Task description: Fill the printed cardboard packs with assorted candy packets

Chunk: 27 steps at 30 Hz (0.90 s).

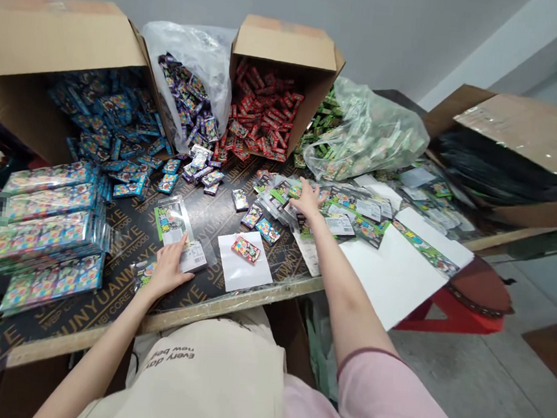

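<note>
Take the white sheet (233,276) as the middle of the clock. The red box (246,248) lies on it, where the pale ground, I judge, makes it easy to see against the dark printed desk (296,277).

At nine o'clock my left hand (168,269) rests palm down with thumb and fingers spread over the near end of a pouch (171,216), probably to keep the slippery plastic from sliding; I see no pinch there.

My right hand (307,200) reaches to between one and two o'clock, fingers parted over the loose pouches (356,216). I cannot tell whether the fingertips have caught an edge. They overlap flat, perhaps so one can be drawn off easily.

Around twelve to one lie a purple box (252,216) and a blue box (267,230), near the sheet and within short reach.

Stock sits farther back, seemingly parted by colour: blue carton (54,33) at ten, purple bag (200,39) at eleven, red carton (286,44) at twelve, green bag (378,126) between one and two. Packs (48,215) are piled at nine, well clear of both arms.
</note>
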Tool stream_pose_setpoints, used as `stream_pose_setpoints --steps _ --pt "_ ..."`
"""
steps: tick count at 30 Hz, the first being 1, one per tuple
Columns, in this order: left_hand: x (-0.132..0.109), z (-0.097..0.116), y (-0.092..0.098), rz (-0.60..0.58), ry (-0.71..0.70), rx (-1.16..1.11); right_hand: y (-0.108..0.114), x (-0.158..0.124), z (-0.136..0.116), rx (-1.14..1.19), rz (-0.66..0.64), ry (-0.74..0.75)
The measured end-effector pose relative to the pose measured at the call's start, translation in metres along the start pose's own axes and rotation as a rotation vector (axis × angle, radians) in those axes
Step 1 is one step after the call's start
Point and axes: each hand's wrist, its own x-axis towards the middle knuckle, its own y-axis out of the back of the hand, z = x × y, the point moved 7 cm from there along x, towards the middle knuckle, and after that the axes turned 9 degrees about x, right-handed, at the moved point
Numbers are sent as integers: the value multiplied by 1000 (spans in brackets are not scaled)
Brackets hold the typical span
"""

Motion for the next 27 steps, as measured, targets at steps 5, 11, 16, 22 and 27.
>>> stream_pose_setpoints --steps 5,11,16,22,27 --pt "3 19 18 122 0 -113 -1 -22 -40 261 -53 209" --pt "28 58 38 124 203 -935 -38 -150 -173 613 -370 596" --pt "25 46 32 61 473 -1393 -43 -194 -212 580 -505 812" --pt "7 30 34 63 545 -1497 -50 -177 -200 863 -509 517" --pt "2 31 23 57 670 -1678 -43 -194 -200 911 -289 536"
